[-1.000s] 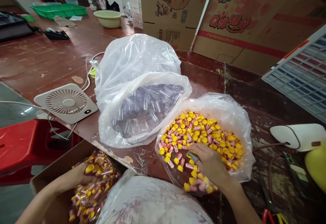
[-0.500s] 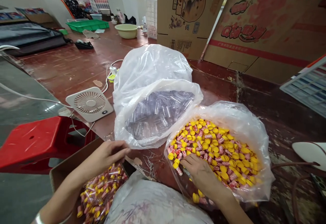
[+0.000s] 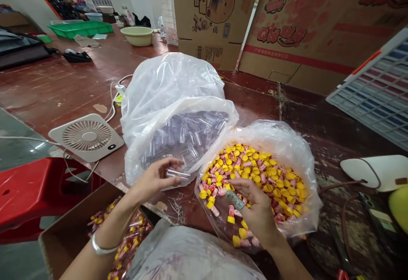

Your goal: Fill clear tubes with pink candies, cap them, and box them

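Plastic tubes, clear (image 3: 194, 137), sit at the left hand (image 3: 156, 176): thumb and fingers parted around a glinting bit at the front of the bag mouth, can't tell if one is actually pinched. Right hand (image 3: 255, 199) half curled over yellow-capped pieces (image 3: 283, 178), grey-green covering (image 3: 235, 199) on the thumb; a red piece right by the fingertips, hold not clear either.

Step in hand, judging by pose: picking from both supplies at once, one hand each. Next move calls for a light pinch on the left, singling one slick tube out of the loose pile, and on the right a single piece set firmly between thumb and fingertips, cap end sorted.

Outward: tubes lie in the white bag (image 3: 204, 103) in the middle; capped pieces fill the clear bag (image 3: 274, 133) just beside it, some near its front edge. Left forearm crosses over a cardboard box (image 3: 63, 229) with more yellow-capped items (image 3: 132, 237) inside. Fan (image 3: 89, 135) left of the white bag, red stool (image 3: 28, 195) nearer, cartons (image 3: 293, 55) behind.
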A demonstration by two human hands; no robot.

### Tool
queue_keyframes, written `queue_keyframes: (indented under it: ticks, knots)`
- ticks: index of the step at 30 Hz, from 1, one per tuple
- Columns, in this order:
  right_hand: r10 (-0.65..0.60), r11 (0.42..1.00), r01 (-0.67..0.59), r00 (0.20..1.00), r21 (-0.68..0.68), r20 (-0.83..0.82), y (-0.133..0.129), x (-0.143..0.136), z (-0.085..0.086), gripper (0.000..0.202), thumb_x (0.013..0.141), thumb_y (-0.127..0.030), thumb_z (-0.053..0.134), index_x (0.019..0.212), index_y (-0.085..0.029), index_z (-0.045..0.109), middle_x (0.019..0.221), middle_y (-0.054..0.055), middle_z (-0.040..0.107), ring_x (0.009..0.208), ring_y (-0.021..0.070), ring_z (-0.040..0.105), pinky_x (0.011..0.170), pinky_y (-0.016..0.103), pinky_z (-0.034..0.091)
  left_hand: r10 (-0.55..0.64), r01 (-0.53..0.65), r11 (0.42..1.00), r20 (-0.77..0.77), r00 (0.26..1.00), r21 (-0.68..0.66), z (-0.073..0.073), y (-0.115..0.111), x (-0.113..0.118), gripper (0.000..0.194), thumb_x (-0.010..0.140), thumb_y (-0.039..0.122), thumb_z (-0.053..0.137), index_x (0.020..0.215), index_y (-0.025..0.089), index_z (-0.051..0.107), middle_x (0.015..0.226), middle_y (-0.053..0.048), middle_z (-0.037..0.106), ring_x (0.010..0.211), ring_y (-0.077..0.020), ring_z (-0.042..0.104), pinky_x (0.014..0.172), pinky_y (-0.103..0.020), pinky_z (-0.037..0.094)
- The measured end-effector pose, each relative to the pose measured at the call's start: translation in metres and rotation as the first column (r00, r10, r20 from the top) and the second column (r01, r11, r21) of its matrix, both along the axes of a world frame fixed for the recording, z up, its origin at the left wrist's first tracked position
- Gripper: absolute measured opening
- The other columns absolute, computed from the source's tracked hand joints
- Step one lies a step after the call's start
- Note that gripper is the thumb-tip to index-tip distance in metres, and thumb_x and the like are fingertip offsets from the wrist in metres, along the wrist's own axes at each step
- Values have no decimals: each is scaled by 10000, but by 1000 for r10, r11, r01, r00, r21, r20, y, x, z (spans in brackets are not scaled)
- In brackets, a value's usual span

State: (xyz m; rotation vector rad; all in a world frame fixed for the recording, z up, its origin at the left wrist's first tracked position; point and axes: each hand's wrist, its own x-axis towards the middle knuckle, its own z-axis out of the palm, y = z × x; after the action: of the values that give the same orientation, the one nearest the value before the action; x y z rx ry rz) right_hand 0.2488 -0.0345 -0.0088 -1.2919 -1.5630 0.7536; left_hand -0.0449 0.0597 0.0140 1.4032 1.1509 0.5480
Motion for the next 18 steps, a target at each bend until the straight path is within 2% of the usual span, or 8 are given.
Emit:
queue_keyframes:
  ticks: [2,4,6,10,14,16,18]
  knots:
    - [7,1000,-4,995,30,-97,5,-11,8,321,879,-156,670,1175,-268,614,1104,40,716,1033,182,708,923,324,587,-34,69,983,199,979,-171,7,-17,16,463,706,354,817,1085,165,629,963,-59,735,835,-195,686,761,-290,523]
    - [31,997,-24,995,79,-92,10,-21,15,310,888,-155,667,1175,-268,635,1142,51,706,1073,194,695,953,347,578,-76,159,954,307,949,-254,10,-30,33,404,715,317,823,1046,151,660,938,-54,728,825,-175,661,757,-270,496]
    - [67,991,-62,997,121,-34,13,-26,22,285,903,-140,642,1160,-262,652,1148,55,706,1088,197,688,964,357,575,-87,206,942,397,914,-266,11,-38,48,333,755,298,802,1025,145,682,932,-45,710,825,-154,633,766,-253,476]
    - [150,961,-185,973,204,176,13,-28,29,320,934,-136,582,1224,-265,619,1181,56,713,1127,197,671,986,364,564,-38,215,943,560,828,-254,6,-47,68,222,792,284,787,926,143,679,885,-23,658,837,-141,605,793,-243,477]
    - [156,926,-284,888,249,432,8,-30,22,593,857,-145,609,1428,-185,453,1326,126,626,1280,274,557,1088,483,485,82,222,913,686,723,-343,-2,-55,80,275,790,304,795,968,152,651,871,-32,657,812,-157,642,814,-293,514]
    - [85,923,-251,873,291,481,5,-34,15,636,798,-98,593,1414,-155,447,1281,138,628,1269,292,546,1111,532,446,132,230,892,709,693,-390,-6,-59,86,293,791,325,792,964,146,638,839,-37,660,750,-158,655,783,-312,532]
    - [26,923,-204,878,326,478,3,-38,8,607,761,-67,575,1353,-165,481,1182,122,648,1203,290,575,1117,566,422,146,224,884,698,701,-410,-8,-62,93,313,776,340,799,934,129,629,809,-43,657,722,-159,661,757,-304,536]
